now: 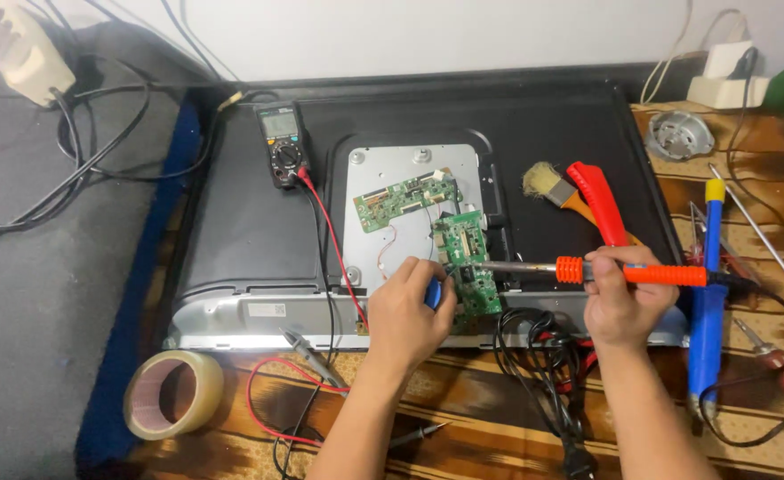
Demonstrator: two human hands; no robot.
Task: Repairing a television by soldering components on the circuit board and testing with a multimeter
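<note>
My right hand [621, 298] grips an orange-handled soldering iron [632, 274] held level, its metal tip reaching left onto a small green circuit board [465, 258]. My left hand [407, 316] is closed around a small blue object [433, 293] at the lower left edge of that board. A second, longer green board [401, 199] lies above it on a silver metal plate [392, 169]. Both boards sit on the back of a black flat-screen panel [250, 222] lying face down.
A black multimeter [282, 142] with red and black leads rests on the panel. A tape roll [172, 393] lies front left. A brush [552, 188], red-handled tool [602, 203], blue tool [708, 311], screwdrivers and a coiled black cable [543, 356] crowd the right.
</note>
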